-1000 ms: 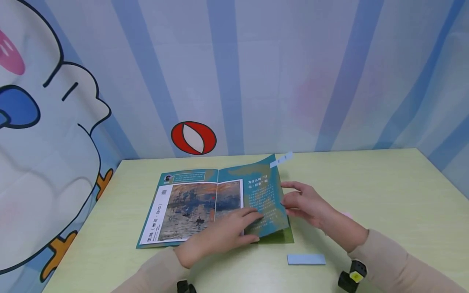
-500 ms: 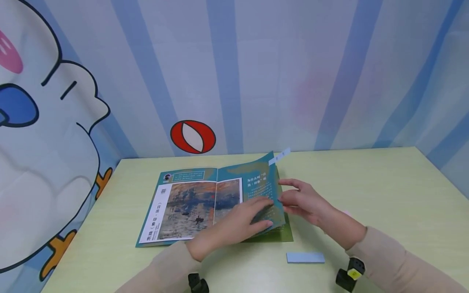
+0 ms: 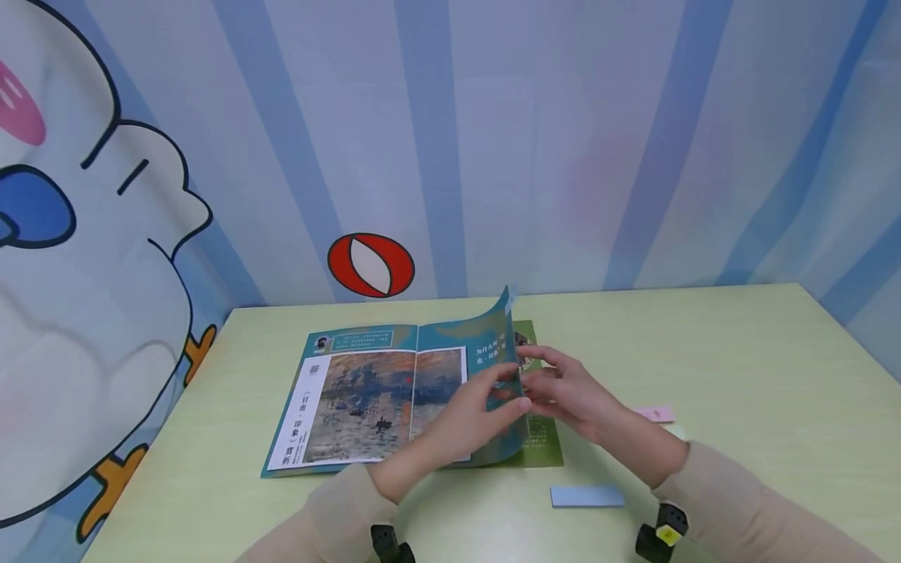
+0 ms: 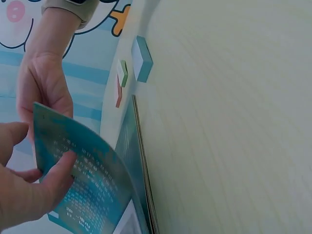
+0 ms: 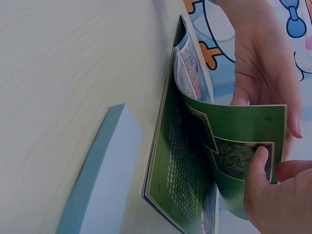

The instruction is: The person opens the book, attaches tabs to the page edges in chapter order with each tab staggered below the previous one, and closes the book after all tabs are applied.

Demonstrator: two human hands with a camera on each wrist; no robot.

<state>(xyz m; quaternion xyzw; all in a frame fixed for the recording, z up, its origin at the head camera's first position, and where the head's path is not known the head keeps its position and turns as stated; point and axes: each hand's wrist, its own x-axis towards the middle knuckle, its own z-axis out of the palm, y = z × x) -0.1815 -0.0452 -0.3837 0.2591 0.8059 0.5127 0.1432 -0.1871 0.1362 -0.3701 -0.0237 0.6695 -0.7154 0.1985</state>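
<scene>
An open booklet lies on the table, its left page (image 3: 355, 407) showing a harbour painting. The right-hand page (image 4: 92, 165) stands lifted and curved, teal with white text on one face and green on the other (image 5: 243, 122). My right hand (image 3: 577, 395) holds this page by its free edge, thumb on the green face. On the teal side, my left hand (image 3: 468, 414) touches the page, with fingers reaching to its edge. A pale sticky strip (image 3: 510, 303) sits at the page's upper corner, almost edge-on. Beneath, a green page (image 3: 542, 438) shows.
A flat light-blue block (image 3: 586, 496) lies in front of the booklet. Small pink (image 3: 655, 414) and pale green (image 3: 676, 431) pieces lie by my right forearm. A striped cloth backdrop (image 3: 549, 156) rises behind the table.
The right-hand page has risen and curled left, uncovering more of the green page below. Both hands meet closer at its edge: the left moved right, the right moved left. The pink piece came into sight.
</scene>
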